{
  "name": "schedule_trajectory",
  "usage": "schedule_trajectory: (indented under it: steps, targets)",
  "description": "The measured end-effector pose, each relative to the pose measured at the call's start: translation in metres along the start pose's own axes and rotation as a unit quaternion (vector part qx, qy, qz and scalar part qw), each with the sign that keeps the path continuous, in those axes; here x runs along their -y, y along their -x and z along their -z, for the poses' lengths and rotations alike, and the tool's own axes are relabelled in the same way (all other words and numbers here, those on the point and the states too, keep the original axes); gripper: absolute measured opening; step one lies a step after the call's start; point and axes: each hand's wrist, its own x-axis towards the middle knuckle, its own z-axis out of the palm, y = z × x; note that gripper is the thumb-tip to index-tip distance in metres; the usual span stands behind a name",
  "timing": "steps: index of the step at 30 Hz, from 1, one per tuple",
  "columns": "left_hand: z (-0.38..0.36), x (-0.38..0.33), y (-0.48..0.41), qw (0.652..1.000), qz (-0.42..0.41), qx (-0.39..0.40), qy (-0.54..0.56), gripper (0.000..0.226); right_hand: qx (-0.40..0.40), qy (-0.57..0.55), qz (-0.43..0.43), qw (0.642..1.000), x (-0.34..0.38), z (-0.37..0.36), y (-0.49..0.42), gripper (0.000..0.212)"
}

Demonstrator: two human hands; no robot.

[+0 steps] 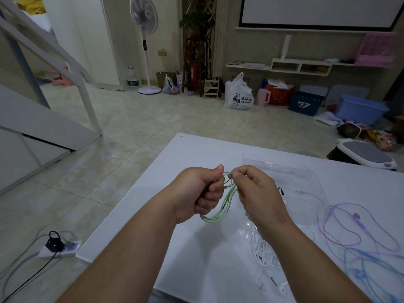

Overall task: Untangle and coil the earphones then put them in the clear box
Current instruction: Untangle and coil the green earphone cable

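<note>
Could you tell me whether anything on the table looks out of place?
Yes: purple earphones and blue earphones sprawl uncoiled on the right side of the table, and white earphones lie in a tangle near its front.

Both bare forearms reach into view from below. The left forearm (135,248) enters at 7 o'clock and slants toward 1 o'clock. The right forearm (306,259) enters at 5 o'clock and slants toward 11 o'clock. The hands meet near the middle, almost touching. The left hand (201,193) is a closed fist, thumb on top pointing to 1 o'clock, gripping the green earphones (227,200). The right hand (255,193) shows its back, its curled fingertips pinching the same cord at its 10 o'clock corner.
</note>
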Motion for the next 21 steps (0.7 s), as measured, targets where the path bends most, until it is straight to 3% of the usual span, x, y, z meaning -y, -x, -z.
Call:
schedule_trajectory:
  steps: [7,16,21]
  targets:
    - [-0.0022,-0.0015,0.0025,1.000,0.009,0.011,-0.015,0.050,0.008,0.008,0.016,1.000,0.0007,-0.0026,0.0021,0.009]
    - [-0.0022,-0.0035,0.0034,1.000,0.020,0.004,-0.010,0.048,-0.005,0.015,-0.013,1.000,0.0029,-0.0074,0.0007,0.017]
    - [-0.0050,-0.0026,0.0048,0.999,-0.023,0.017,-0.018,0.031,-0.027,-0.032,-0.043,0.998,0.0045,-0.0053,-0.0008,0.024]
